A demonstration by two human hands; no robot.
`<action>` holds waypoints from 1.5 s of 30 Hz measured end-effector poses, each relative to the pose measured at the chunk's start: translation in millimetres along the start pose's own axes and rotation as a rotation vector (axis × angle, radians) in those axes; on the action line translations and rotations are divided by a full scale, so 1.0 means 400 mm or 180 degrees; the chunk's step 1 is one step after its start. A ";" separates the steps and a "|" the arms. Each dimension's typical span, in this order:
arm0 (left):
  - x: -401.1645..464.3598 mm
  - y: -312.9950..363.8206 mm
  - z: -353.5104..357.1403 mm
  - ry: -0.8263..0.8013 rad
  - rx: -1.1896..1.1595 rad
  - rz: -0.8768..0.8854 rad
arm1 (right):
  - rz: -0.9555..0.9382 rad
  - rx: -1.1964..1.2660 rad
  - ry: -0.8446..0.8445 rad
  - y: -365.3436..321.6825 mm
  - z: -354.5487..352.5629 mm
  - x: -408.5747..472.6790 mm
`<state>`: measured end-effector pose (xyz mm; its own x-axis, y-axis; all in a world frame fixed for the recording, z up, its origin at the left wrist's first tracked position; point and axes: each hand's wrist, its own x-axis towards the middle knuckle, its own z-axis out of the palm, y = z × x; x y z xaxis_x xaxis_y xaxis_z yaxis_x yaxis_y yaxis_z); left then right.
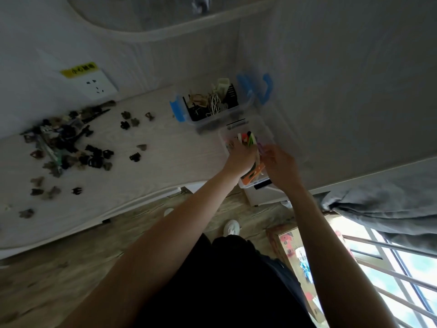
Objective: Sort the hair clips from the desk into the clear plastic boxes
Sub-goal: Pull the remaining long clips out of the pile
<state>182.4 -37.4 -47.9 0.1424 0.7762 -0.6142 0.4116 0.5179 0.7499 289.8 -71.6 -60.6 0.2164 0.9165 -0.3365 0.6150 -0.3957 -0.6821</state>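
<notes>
A heap of dark hair clips [66,143] lies on the left of the pale wooden desk [165,157], with loose clips scattered around it. Two clear plastic boxes stand at the desk's right end. The far box [212,107], with blue latches, holds black, beige and white clips. The near box [246,147] holds bright green, orange and pink clips. My left hand [241,157] reaches into the near box, fingers among the coloured clips. My right hand [281,166] hovers over the same box, fingertips pinched on a small pink clip [262,147].
A wall socket [94,84] with a yellow label sits behind the desk. A blue-latched lid [257,88] leans against the wall by the far box. Below are a wooden floor, a patterned cardboard box [295,252], a grey curtain [390,204] and a barred window.
</notes>
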 end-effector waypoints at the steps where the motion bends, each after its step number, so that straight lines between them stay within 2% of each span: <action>1: -0.009 -0.003 -0.008 -0.0025 0.0102 0.0099 | -0.0003 -0.0052 -0.0019 0.001 0.000 0.002; 5: -0.051 -0.035 -0.078 -0.0022 0.0579 0.0686 | -0.0225 -0.0202 0.0150 -0.031 0.014 -0.001; 8: -0.082 -0.076 -0.165 0.0634 0.0501 0.1181 | -0.0576 -0.0266 0.0276 -0.094 0.048 -0.005; 10: -0.086 -0.132 -0.251 0.1212 0.0784 0.1271 | -0.0966 -0.0209 0.0128 -0.153 0.103 -0.002; 15: -0.097 -0.312 -0.495 0.2181 0.1271 0.0876 | -0.1564 -0.0423 -0.0761 -0.294 0.302 0.006; 19: -0.117 -0.460 -0.699 0.2680 0.1014 0.0336 | -0.1917 -0.0836 -0.1268 -0.408 0.476 0.014; 23: -0.121 -0.582 -0.894 0.2965 0.0719 -0.0239 | -0.2128 -0.1087 -0.1591 -0.523 0.644 0.036; 26: -0.088 -0.608 -1.001 0.2878 0.0408 -0.0603 | -0.2283 -0.1174 -0.1615 -0.611 0.745 0.069; 30: -0.019 -0.584 -1.101 0.2538 0.0546 -0.0878 | -0.2402 -0.1459 -0.1478 -0.733 0.851 0.122; 35: 0.054 -0.558 -1.154 0.2353 0.0826 -0.0680 | -0.2559 -0.2319 -0.1268 -0.754 0.921 0.158; 39: 0.072 -0.565 -1.182 0.2040 0.0882 -0.0287 | -0.2399 -0.2530 -0.0864 -0.732 0.926 0.156; 42: 0.055 -0.597 -1.188 0.1972 0.0635 -0.0200 | -0.2175 -0.2624 -0.0823 -0.729 0.918 0.161; 45: 0.042 -0.623 -1.184 0.2051 0.0345 -0.0352 | -0.2027 -0.2693 -0.0838 -0.727 0.907 0.170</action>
<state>-344.1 16.8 -128.7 -0.4592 0.7977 -0.3910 0.4859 0.5940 0.6411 -149.4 84.3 -120.7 -0.4337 0.8574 -0.2770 0.9010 0.4082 -0.1470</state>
